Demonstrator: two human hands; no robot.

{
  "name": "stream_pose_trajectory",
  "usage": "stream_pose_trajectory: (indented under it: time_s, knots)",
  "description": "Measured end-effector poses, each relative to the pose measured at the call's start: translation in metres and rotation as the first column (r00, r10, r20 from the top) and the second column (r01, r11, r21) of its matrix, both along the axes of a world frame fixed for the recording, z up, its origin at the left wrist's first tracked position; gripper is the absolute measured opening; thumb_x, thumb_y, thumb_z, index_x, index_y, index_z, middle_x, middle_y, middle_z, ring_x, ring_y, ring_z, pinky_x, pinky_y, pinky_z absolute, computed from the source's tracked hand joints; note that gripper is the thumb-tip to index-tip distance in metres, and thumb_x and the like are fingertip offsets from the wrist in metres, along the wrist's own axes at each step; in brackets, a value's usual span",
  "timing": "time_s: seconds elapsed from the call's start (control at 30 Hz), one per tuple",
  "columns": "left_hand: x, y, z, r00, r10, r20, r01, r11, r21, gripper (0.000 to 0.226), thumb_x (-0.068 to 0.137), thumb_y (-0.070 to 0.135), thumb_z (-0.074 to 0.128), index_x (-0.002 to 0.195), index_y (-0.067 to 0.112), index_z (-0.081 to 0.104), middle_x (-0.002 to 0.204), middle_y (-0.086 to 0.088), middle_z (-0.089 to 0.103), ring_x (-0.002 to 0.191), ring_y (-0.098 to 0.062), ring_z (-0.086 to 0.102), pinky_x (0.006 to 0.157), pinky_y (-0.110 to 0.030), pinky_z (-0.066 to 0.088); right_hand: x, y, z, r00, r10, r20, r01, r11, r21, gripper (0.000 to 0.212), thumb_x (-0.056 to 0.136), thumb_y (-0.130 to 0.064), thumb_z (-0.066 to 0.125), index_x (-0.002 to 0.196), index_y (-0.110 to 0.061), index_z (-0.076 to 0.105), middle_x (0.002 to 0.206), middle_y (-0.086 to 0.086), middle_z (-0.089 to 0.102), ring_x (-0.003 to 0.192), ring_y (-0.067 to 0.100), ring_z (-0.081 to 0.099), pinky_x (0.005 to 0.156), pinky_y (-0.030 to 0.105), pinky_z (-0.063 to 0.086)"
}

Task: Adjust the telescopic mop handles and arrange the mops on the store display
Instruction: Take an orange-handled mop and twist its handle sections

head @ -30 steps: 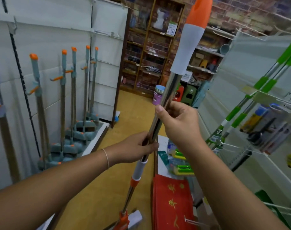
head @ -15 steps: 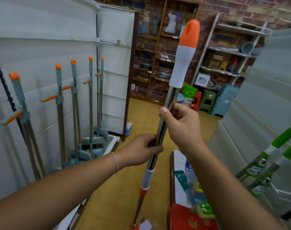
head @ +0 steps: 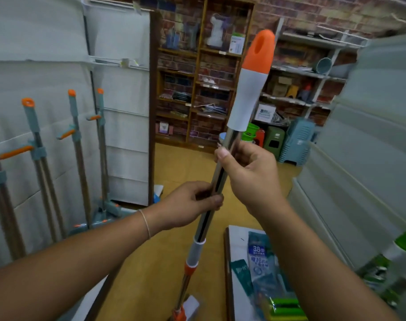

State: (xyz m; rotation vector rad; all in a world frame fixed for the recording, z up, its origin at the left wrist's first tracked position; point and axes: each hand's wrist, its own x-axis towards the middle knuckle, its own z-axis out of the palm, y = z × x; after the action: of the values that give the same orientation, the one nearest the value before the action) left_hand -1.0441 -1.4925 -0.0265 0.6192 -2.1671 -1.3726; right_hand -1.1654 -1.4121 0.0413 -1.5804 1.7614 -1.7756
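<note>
Since half a second ago, the view has swung left, so only a green-gripped mop [head: 405, 239] shows at the right edge, and both hands keep their hold on the pole. At the left, four mops [head: 36, 144] with teal and orange grips lean against a white panel [head: 35, 72], their heads near the floor. Between that panel and the white shelving [head: 371, 140] on the right, a yellow floor [head: 174, 165] runs open back to brick-backed shelves [head: 197, 77]. One mop handle [head: 220, 172] stands tilted in the middle, its orange and white grip topmost. The left hand [head: 185, 205] is closed round the steel tube above the grey and orange collar [head: 193, 256]. The right hand [head: 250, 174] is wrapped round the tube higher up, thumb pressed along it, just under the grip. Packets [head: 259, 258] lie on a low shelf below the right forearm.
</note>
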Motion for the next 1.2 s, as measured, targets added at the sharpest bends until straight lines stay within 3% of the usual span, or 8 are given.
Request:
stream_pose_trajectory:
  time_s: [0.2,0.37,0.6,0.83,0.93,1.03,1.13,1.2]
  knots:
    - [-0.059,-0.071,-0.005,0.989,-0.095,-0.117,0.097,0.995,0.013,0.021,0.092,0.015,0.063,0.106,0.0,0.065,0.095,-0.01,0.073,0.089,-0.011,0.07,0.081,-0.02,0.055,-0.042,-0.061,-0.007,0.991,-0.134,-0.012,0.134,0.99,0.037,0.01,0.092,-0.022,0.067,0.094,-0.013,0.072,0.083,0.009,0.074,0.08,0.02,0.071,0.076,0.042,0.059]
    - [-0.108,-0.139,-0.013,0.97,-0.164,-0.179,0.167,0.986,0.004,0.015,0.09,0.009,0.065,0.101,-0.001,0.065,0.091,-0.015,0.073,0.087,-0.018,0.071,0.081,-0.025,0.057,-0.072,-0.12,-0.004,0.97,-0.24,-0.05,0.242,0.97,0.04,0.007,0.092,-0.024,0.067,0.086,-0.025,0.071,0.081,0.005,0.074,0.078,0.02,0.071,0.075,0.042,0.059]
    - [-0.172,-0.233,0.009,0.928,-0.348,-0.132,0.351,0.936,-0.003,0.006,0.087,0.015,0.07,0.092,0.016,0.067,0.091,-0.006,0.075,0.088,-0.016,0.072,0.087,-0.038,0.057,-0.113,-0.194,0.015,0.901,-0.423,-0.095,0.424,0.905,-0.003,0.02,0.092,-0.028,0.067,0.079,-0.013,0.068,0.068,0.01,0.064,0.061,0.014,0.056,0.06,0.04,0.049]
    - [-0.241,-0.272,0.027,0.887,-0.455,-0.083,0.456,0.89,-0.005,0.006,0.084,0.018,0.073,0.09,0.02,0.07,0.087,0.0,0.076,0.088,-0.013,0.072,0.088,-0.033,0.055,-0.166,-0.226,0.031,0.816,-0.574,-0.061,0.57,0.818,-0.073,0.035,0.087,-0.038,0.067,0.087,-0.003,0.067,0.076,0.018,0.069,0.068,0.034,0.063,0.064,0.046,0.052]
    - [-0.27,-0.284,0.028,0.868,-0.493,-0.051,0.493,0.87,-0.017,0.007,0.084,0.021,0.073,0.091,0.021,0.07,0.088,-0.001,0.076,0.089,-0.015,0.072,0.09,-0.033,0.055,-0.194,-0.232,0.04,0.79,-0.612,-0.044,0.611,0.791,-0.035,0.03,0.088,-0.035,0.069,0.086,-0.004,0.07,0.062,0.008,0.061,0.051,0.014,0.048,0.053,0.034,0.04]
    - [-0.302,-0.295,0.025,0.848,-0.528,-0.039,0.529,0.849,-0.005,0.007,0.084,0.018,0.074,0.09,0.019,0.07,0.087,-0.002,0.076,0.089,-0.016,0.072,0.086,-0.029,0.055,-0.221,-0.237,0.039,0.771,-0.635,-0.056,0.635,0.772,-0.009,0.024,0.089,-0.031,0.071,0.082,-0.009,0.071,0.063,0.003,0.062,0.053,0.009,0.05,0.053,0.034,0.042]
    - [-0.331,-0.31,0.023,0.827,-0.561,-0.043,0.563,0.826,0.036,0.01,0.084,0.017,0.074,0.093,0.014,0.072,0.087,-0.002,0.076,0.088,-0.016,0.073,0.084,-0.026,0.055,-0.251,-0.249,0.035,0.769,-0.638,-0.039,0.638,0.77,-0.022,0.022,0.087,-0.033,0.073,0.082,-0.011,0.073,0.078,0.013,0.073,0.07,0.027,0.068,0.067,0.048,0.056]
    - [-0.352,-0.321,0.024,0.813,-0.578,-0.063,0.582,0.811,0.062,0.013,0.086,0.018,0.072,0.096,0.01,0.072,0.09,-0.005,0.076,0.091,-0.019,0.072,0.089,-0.029,0.055,-0.275,-0.261,0.037,0.775,-0.632,-0.011,0.631,0.775,-0.037,0.018,0.086,-0.031,0.075,0.08,-0.014,0.074,0.083,0.015,0.074,0.076,0.029,0.071,0.074,0.048,0.057]
